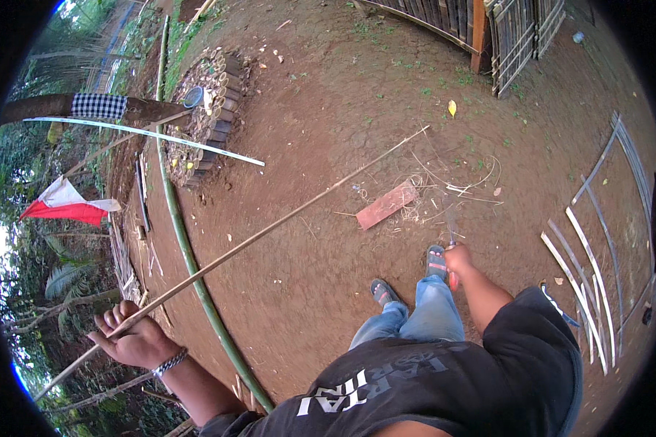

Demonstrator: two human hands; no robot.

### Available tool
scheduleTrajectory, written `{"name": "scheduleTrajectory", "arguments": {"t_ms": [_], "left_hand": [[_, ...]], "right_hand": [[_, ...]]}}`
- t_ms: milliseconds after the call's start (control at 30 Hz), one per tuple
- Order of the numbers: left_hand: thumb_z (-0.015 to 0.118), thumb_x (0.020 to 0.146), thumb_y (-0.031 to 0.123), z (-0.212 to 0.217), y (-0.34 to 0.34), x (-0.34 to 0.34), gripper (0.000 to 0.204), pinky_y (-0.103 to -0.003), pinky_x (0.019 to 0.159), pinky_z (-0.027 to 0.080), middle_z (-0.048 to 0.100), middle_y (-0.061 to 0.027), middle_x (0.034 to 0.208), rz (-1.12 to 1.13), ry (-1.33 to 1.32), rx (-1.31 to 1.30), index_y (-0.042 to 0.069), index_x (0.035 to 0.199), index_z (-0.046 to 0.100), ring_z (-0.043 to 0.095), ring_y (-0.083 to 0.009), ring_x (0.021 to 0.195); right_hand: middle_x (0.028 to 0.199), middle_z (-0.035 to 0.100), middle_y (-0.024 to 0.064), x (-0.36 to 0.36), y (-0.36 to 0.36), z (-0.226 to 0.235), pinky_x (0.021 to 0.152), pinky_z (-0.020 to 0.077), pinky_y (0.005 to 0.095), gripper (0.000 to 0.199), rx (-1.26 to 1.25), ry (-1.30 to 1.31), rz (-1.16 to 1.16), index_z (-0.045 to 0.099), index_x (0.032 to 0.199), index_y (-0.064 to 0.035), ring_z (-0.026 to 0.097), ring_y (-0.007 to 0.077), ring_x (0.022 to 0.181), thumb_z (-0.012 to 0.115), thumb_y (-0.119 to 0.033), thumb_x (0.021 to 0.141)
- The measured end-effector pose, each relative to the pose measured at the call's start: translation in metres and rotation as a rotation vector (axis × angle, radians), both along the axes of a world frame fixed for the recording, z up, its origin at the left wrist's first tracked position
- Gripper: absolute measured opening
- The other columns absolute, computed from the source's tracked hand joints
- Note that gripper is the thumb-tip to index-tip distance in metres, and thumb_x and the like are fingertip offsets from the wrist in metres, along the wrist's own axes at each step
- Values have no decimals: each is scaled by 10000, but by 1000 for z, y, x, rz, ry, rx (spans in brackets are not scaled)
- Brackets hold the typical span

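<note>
My left hand (135,336), with a chain bracelet at its wrist, is raised at the lower left. Its fingers curl round a long, thin bamboo pole (270,213), which slants up to the right across the yard. Low beside my right leg, my right hand (457,258) is closed on a knife (452,231). The narrow grey blade points away from me and blends into the ground; an orange-red part shows below the fist. Beyond the blade, a reddish board (388,205) lies on the soil beside a heap of pale shavings (420,207). Knife and pole are apart.
A green bamboo pole (184,247) lies along the left. Several split bamboo strips (587,284) rest on the ground at right. A bamboo fence (514,51) stands at the far right, a bamboo-edged bed (222,109) at the far left. A red and white flag (69,202) hangs left.
</note>
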State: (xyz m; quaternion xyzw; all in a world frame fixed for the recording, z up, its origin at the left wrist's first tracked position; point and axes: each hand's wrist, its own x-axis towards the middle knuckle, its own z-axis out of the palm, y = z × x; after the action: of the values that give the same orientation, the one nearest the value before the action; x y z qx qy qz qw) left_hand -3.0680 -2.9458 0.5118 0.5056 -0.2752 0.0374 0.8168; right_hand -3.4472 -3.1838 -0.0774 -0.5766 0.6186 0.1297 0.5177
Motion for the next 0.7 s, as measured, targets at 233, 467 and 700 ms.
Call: {"name": "scheduleTrajectory", "arguments": {"t_ms": [233,467,700], "left_hand": [[546,914,469,-15,-15,-36,437,-271,543,341,387,-42,798,-209,-220,-81,35,950,508,385,-149,631],[560,899,557,-28,-27,-73,506,-255,523,327,392,-12,726,-272,-188,-64,55,911,502,394,-117,572],[630,863,541,-30,-44,-102,483,-237,482,294,361,14,639,-243,-142,-102,112,806,415,384,-97,516]], "right_hand": [[835,653,212,77,10,164,711,493,469,281,-188,-426,39,590,950,-27,638,392,815,689,-239,793],[809,644,219,125,42,316,704,506,498,274,-147,-697,475,541,1022,-16,642,419,801,627,-189,827],[878,657,219,127,38,239,723,509,493,282,-317,-615,346,583,1056,-29,644,405,821,609,-137,796]]}}
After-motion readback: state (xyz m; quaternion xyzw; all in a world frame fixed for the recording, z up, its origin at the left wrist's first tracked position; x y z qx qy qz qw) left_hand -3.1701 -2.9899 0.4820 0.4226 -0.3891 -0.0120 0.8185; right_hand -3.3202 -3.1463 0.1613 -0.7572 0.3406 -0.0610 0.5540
